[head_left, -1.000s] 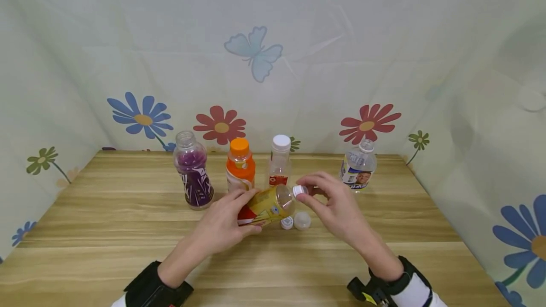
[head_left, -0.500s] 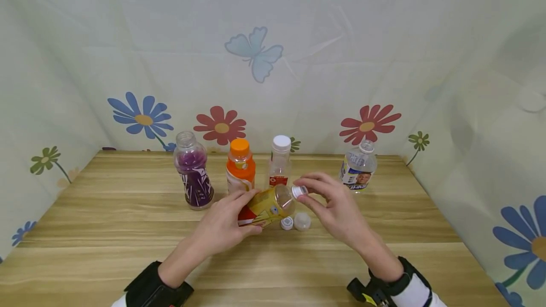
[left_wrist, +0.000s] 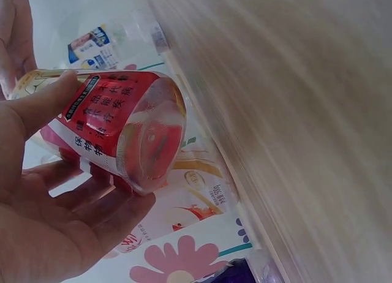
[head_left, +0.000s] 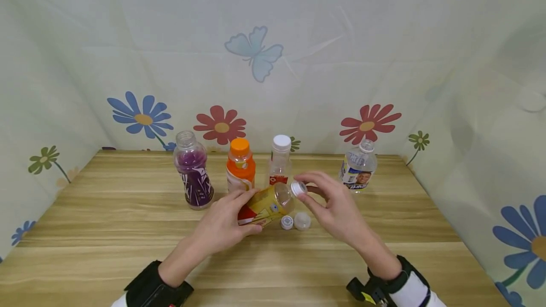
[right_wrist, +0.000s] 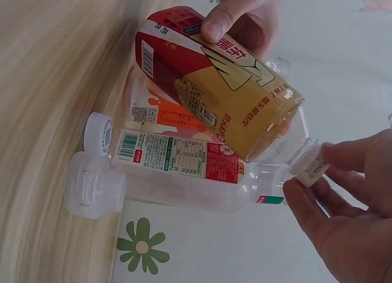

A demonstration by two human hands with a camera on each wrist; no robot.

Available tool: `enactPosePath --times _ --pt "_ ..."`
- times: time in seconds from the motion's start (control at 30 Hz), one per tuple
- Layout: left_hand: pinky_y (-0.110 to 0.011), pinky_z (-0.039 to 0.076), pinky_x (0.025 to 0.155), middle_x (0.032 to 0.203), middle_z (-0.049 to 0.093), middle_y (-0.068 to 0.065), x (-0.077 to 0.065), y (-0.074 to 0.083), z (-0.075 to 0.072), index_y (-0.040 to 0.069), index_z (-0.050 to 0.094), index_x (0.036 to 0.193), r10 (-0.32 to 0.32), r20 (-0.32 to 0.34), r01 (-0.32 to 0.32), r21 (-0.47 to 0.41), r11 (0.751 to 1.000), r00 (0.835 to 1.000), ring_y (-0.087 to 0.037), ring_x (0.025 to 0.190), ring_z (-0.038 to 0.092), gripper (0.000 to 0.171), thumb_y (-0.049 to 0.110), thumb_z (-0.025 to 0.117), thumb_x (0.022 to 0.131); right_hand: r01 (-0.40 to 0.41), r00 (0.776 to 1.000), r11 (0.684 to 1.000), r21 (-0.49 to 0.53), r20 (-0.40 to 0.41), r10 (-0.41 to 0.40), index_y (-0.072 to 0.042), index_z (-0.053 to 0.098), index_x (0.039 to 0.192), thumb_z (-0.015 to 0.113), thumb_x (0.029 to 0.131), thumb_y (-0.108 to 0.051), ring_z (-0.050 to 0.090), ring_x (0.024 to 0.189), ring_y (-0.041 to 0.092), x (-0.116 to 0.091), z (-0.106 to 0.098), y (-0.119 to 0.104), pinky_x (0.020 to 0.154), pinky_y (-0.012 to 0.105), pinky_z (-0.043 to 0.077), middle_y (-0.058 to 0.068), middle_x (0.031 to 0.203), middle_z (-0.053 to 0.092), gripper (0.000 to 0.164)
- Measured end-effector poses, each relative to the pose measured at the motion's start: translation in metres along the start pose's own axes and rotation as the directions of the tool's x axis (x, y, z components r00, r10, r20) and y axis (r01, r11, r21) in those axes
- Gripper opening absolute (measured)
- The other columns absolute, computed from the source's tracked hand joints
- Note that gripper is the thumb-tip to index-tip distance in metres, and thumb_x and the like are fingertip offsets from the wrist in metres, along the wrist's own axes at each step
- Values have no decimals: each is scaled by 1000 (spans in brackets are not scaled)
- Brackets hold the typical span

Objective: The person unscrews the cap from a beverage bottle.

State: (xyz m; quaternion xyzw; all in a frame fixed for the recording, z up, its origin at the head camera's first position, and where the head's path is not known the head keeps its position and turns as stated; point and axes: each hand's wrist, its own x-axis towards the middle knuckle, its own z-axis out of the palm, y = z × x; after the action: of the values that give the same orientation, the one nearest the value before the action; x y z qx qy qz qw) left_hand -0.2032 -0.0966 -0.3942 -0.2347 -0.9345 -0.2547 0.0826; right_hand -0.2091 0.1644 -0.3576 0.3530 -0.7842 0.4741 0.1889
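flowered cloth (head_left: 307, 94) behind a wood-grain table (head_left: 273, 269), with a purple bottle (head_left: 195, 174), an orange-capped bottle (head_left: 241, 169), a white-capped bottle (head_left: 279, 165) and an uncapped clear bottle (head_left: 358, 169) standing upright toward the back. in front of these, near two loose caps (head_left: 287, 222), a red-and-yellow bottle (head_left: 268, 206); hard to tell whether resting on the wood. seemingly empty, so probably light; smooth, thin plastic, likely to dent under a hard squeeze and perhaps slip a little. best held round the labelled middle. long axis slanting, neck raised and pointing toward the right hand (head_left: 337, 207), base lower, toward the left. left hand (head_left: 226, 221) wrapped round the label, thumb opposite fingers. right hand pinching the white cap (head_left: 298, 188) at the neck between thumb and fingertips; impossible to tell how firmly seated.
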Motion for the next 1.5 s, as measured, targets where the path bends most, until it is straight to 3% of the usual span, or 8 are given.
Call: enactPosePath --times 0.17,0.33,0.6,0.9,1.5 --pt "-36 45 94 132 54 -2 1 0 0 15 54 140 -10 -3 10 8 1000 1000 -19 112 59 77 41 85 75 -111 994 988 -107 -19 109 -5 63 121 70 93 -11 60 100 13 -1 2 2 79 25 52 -5 113 61 29" --pt "-37 45 94 132 54 -4 1 0 0 14 54 140 -8 4 8 32 999 1000 -20 112 59 76 41 85 76 -176 984 963 -207 -53 168 -6 67 111 71 93 -20 58 84 10 -3 3 4 69 23 51 -7 95 60 23" --pt "-36 45 93 131 55 -5 0 1 1 15 55 140 3 -11 -3 52 999 1000 -21 111 59 76 42 85 75 -142 989 967 -212 -65 131 -7 69 104 74 89 -11 58 79 8 -2 3 2 69 23 52 -9 91 61 16" --pt "-35 45 94 132 55 -3 0 1 2 15 53 141 2 -11 -1 81 997 1000 -20 112 59 78 44 84 76 -156 988 969 -191 -35 153 -4 68 108 73 90 -9 57 84 9 -3 3 0 72 23 52 -6 96 61 19" --pt "-36 45 94 131 56 -3 0 -1 3 13 55 139 32 -40 -28 84 996 999 -21 112 59 77 41 86 75 -88 996 985 -145 17 91 -4 66 114 69 90 0 62 95 12 -3 3 -1 80 23 51 -3 110 61 24"
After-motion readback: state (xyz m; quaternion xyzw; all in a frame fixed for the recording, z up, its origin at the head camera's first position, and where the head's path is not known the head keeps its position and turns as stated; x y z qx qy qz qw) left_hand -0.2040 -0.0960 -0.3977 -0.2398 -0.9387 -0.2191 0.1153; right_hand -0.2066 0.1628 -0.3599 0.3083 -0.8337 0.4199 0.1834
